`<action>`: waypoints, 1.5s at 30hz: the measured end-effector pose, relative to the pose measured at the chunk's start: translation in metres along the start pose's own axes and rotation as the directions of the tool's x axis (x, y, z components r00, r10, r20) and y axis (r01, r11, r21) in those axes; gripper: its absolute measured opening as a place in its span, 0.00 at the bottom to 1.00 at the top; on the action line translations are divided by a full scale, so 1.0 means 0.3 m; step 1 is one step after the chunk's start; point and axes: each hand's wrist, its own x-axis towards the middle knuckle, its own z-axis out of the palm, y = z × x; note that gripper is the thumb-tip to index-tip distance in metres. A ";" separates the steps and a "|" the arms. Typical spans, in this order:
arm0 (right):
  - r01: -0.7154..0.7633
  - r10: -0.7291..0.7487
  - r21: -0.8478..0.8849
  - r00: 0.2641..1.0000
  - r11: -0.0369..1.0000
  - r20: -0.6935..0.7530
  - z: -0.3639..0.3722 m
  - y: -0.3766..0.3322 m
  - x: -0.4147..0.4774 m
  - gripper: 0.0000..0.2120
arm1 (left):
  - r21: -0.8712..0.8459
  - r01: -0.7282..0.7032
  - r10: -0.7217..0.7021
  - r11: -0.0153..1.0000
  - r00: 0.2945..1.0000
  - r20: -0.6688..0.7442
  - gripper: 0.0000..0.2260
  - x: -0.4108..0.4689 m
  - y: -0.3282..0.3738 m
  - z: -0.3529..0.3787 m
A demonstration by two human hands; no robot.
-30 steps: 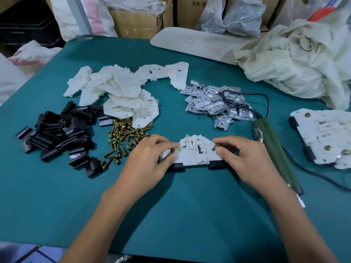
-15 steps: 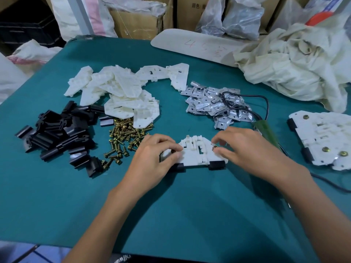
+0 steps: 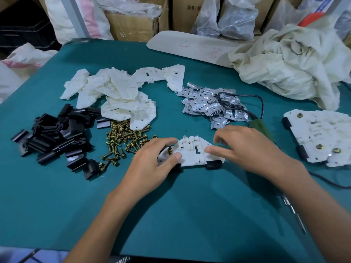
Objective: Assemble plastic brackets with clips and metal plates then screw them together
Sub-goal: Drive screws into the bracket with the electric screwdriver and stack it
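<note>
Head view, looking down at a green bench (image 3: 171,215). At the centre lies one white plastic bracket (image 3: 191,154), flat, with a black clip (image 3: 213,165) showing under its right edge. A brass screw (image 3: 169,149) stands upright in its left corner.

My left hand (image 3: 150,164) holds that left corner: the fingers (image 3: 167,142) curl round the far side and the thumb presses on top, just beside the screw. My right hand (image 3: 252,149) is loose and spread, only the thumb tip touching the bracket's right side, its fingers (image 3: 220,137) raised and holding nothing.

Behind lie heaps of spare brackets (image 3: 117,95), black clips (image 3: 53,137), loose screws (image 3: 123,137) and metal plates (image 3: 210,105). A green-handled screwdriver (image 3: 263,129) lies just beyond my right hand; finished pieces (image 3: 322,137) sit at far right.

I judge the bracket light, stiff and thin, likely to slide on the bench. It is best pinned flat by its outer corners, clear of the screw holes. The loose screw could easily tip.
</note>
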 end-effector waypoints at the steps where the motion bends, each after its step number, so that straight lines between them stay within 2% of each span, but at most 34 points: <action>1: -0.036 0.041 0.068 0.997 0.997 -0.067 -0.004 0.018 -0.022 0.18 | 0.034 0.009 -0.009 0.999 1.000 -0.008 0.20 -0.002 -0.007 -0.003; 3: -0.116 0.166 0.185 0.944 0.976 -0.287 -0.001 0.075 -0.090 0.17 | 0.084 0.016 -0.015 0.996 1.000 -0.009 0.26 -0.006 -0.017 -0.007; 4: -0.187 0.259 0.221 0.897 0.957 -0.360 0.006 0.105 -0.130 0.19 | 0.098 0.013 -0.014 0.995 1.000 0.008 0.30 -0.006 -0.014 -0.006; 5: -0.286 0.360 0.242 0.860 0.927 -0.363 0.014 0.132 -0.168 0.23 | 0.114 0.005 -0.010 0.994 0.999 0.040 0.34 0.000 -0.005 -0.001; 7: -0.497 0.533 0.209 0.824 0.842 -0.189 0.043 0.156 -0.220 0.36 | 0.178 -0.044 0.020 0.983 0.991 0.135 0.41 0.026 0.017 0.020; 9: -0.584 0.600 0.181 0.798 0.792 -0.052 0.086 0.162 -0.235 0.41 | 0.263 -0.114 0.058 0.958 0.975 0.214 0.44 0.063 0.036 0.051; 11: -0.596 0.626 0.255 0.778 0.762 -0.051 0.113 0.184 -0.228 0.37 | 0.289 -0.126 0.068 0.949 0.977 0.204 0.44 0.092 0.042 0.073; 13: -0.593 0.648 0.393 0.762 0.702 -0.008 0.109 0.216 -0.233 0.29 | 0.261 -0.101 0.060 0.960 0.985 0.164 0.43 0.098 0.034 0.084; 14: -0.570 0.655 0.535 0.755 0.624 0.041 0.101 0.235 -0.240 0.23 | 0.239 -0.098 0.064 0.966 0.987 0.148 0.43 0.095 0.028 0.088; 15: -0.506 0.656 0.714 0.750 0.483 0.088 0.091 0.254 -0.250 0.17 | 0.221 -0.101 0.072 0.970 0.988 0.136 0.43 0.090 0.024 0.093; 17: -0.277 0.624 0.959 0.759 0.055 0.183 0.080 0.277 -0.274 0.17 | 0.193 -0.106 0.080 0.975 0.987 0.138 0.44 0.083 0.025 0.103; 19: 0.027 0.520 0.935 0.837 -0.352 0.172 0.074 0.272 -0.281 0.23 | 0.173 -0.101 0.074 0.980 0.985 0.155 0.44 0.077 0.031 0.110; 20: 0.147 0.483 0.858 0.866 -0.492 0.129 0.069 0.262 -0.277 0.24 | 0.172 -0.102 0.074 0.980 0.984 0.161 0.44 0.076 0.034 0.112; 21: 0.241 0.477 0.787 0.875 -0.568 0.076 0.065 0.251 -0.273 0.24 | 0.172 -0.105 0.076 0.979 0.984 0.164 0.43 0.074 0.036 0.112; 23: 0.338 0.506 0.742 0.862 -0.579 0.003 0.049 0.216 -0.255 0.22 | 0.166 -0.108 0.081 0.980 0.984 0.161 0.43 0.072 0.036 0.112; 29: 0.401 0.623 0.837 0.776 -0.372 -0.095 -0.016 0.083 -0.143 0.19 | 0.172 -0.115 0.087 0.978 0.983 0.161 0.42 0.072 0.042 0.108; 32: 0.436 0.574 0.842 0.795 -0.318 -0.195 -0.057 0.016 -0.086 0.22 | 0.151 -0.108 0.084 0.983 0.983 0.162 0.42 0.072 0.042 0.106; 35: 0.492 0.468 0.826 0.819 -0.276 -0.332 -0.098 -0.030 -0.032 0.32 | 0.144 -0.106 0.081 0.984 0.982 0.168 0.42 0.074 0.039 0.104; 37: 0.513 0.432 0.828 0.815 -0.229 -0.386 -0.114 -0.043 -0.006 0.35 | 0.134 -0.102 0.079 0.986 0.983 0.166 0.42 0.075 0.041 0.102; 39: 0.545 0.438 0.819 0.789 -0.178 -0.430 -0.122 -0.046 0.012 0.32 | 0.133 -0.097 0.074 0.986 0.983 0.168 0.42 0.076 0.042 0.102; 42: 0.562 0.450 0.823 0.758 -0.084 -0.472 -0.113 -0.062 0.027 0.17 | 0.132 -0.093 0.070 0.987 0.983 0.170 0.42 0.077 0.042 0.102; 45: 0.545 0.479 0.838 0.736 -0.001 -0.478 -0.094 -0.073 0.033 0.15 | 0.129 -0.092 0.069 0.987 0.983 0.170 0.42 0.077 0.044 0.102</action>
